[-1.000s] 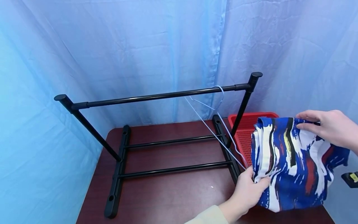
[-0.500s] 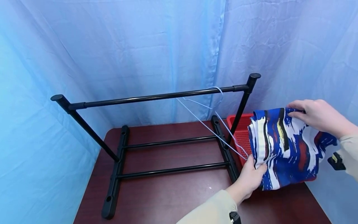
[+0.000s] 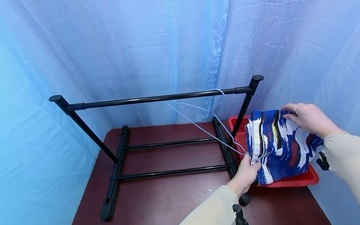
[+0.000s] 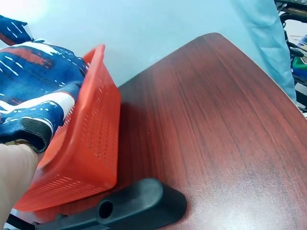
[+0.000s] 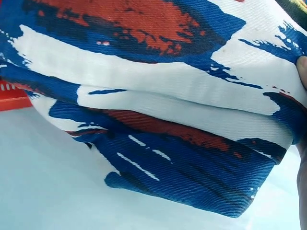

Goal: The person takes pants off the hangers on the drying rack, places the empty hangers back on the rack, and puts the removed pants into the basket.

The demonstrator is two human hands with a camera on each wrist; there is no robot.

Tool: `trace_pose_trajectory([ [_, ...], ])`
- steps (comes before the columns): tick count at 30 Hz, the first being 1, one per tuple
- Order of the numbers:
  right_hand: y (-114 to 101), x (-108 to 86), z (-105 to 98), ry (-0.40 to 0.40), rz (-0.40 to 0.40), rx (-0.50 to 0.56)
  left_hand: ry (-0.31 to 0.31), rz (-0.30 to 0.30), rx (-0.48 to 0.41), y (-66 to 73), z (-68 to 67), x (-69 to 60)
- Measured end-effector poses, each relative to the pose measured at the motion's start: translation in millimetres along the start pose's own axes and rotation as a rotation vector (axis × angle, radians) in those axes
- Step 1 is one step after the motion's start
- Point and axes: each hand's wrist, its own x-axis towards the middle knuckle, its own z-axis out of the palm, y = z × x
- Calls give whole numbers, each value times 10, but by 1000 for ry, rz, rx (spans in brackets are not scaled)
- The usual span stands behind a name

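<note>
A folded garment [image 3: 281, 159] in blue, white, red and black brush-stroke print is held over the red basket [image 3: 313, 179]. My left hand [image 3: 244, 175] grips its lower left edge, with the thumb on top. At its upper edge, my right hand [image 3: 307, 120] pinches the cloth between thumb and fingers. A thin pale blue hanger [image 3: 197, 125] hooks over the rack's top bar and tilts, its low right end reaching my left thumb. Whether the hand also holds the hanger I cannot tell. Layered folds of the garment [image 5: 192, 163] fill much of the right wrist view.
A black clothes rack [image 3: 157, 100] stands on the dark red table [image 3: 174, 193]; its right foot [image 4: 144, 203] lies beside the basket. Blue curtains [image 3: 126, 47] surround the table at the back and sides.
Both hands and the garment have moved left and slightly up, coming over the basket. The hanger has swung, its low right end rising with my left hand and its left end shifting left.
</note>
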Motion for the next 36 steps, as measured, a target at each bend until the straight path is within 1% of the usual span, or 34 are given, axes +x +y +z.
trace_pose_trajectory([
  [4, 19, -16, 95, 26, -4, 4, 13, 7, -65, -53, 8, 25],
  [6, 32, -18, 131, 34, 3, 4, 9, 9, -93, -72, 8, 43],
  [8, 37, -10, 165, 27, 16, 6, -4, 9, -123, -82, 5, 65],
  [13, 50, 3, 252, -11, 58, 18, 1, -18, -224, -86, 29, 103],
  [15, 68, -1, 285, -19, 71, 24, 11, -27, -253, -77, 47, 110],
  [17, 86, -10, 319, -23, 84, 26, 7, -35, -270, -59, 59, 112],
  [20, 120, -29, 383, -39, 96, 34, -14, -42, -297, -45, 50, 102],
  [23, 133, -38, 451, -59, 105, 38, -49, -69, -341, -45, 31, 86],
  [26, 136, -39, 505, -76, 110, 37, -74, -98, -366, -47, 19, 79],
  [29, 133, -37, 550, -71, 96, 32, -73, -135, -351, -24, 11, 67],
  [33, 119, -32, 600, -78, 88, 26, -64, -185, -253, 22, -11, 47],
  [36, 99, -34, 624, -100, 106, 21, -73, -208, -187, 45, -25, 37],
])
